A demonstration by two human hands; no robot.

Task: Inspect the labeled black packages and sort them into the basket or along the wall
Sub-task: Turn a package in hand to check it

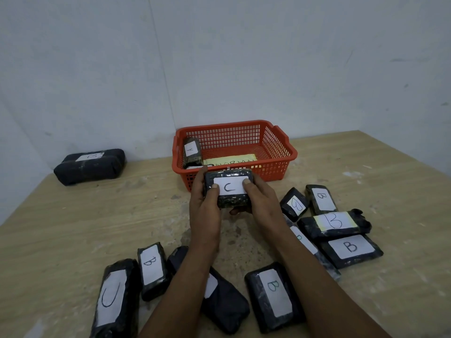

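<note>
I hold a black package with a white label marked C (229, 189) in front of the red basket (278, 152). My left hand (203, 203) grips its left side and my right hand (260, 201) grips its right side, both thumbs on the label. Inside the basket stands a black package labelled A (192, 152) beside a yellow paper (231, 160) with writing. A large black package (90, 165) lies against the wall at the far left. Several labelled black packages lie on the table near me, among them a C package (114, 296) and a B package (274, 292).
More B packages are piled to the right (334, 224). The wooden table (85, 220) meets pale walls at the back and left. Its right edge runs diagonally at the far right.
</note>
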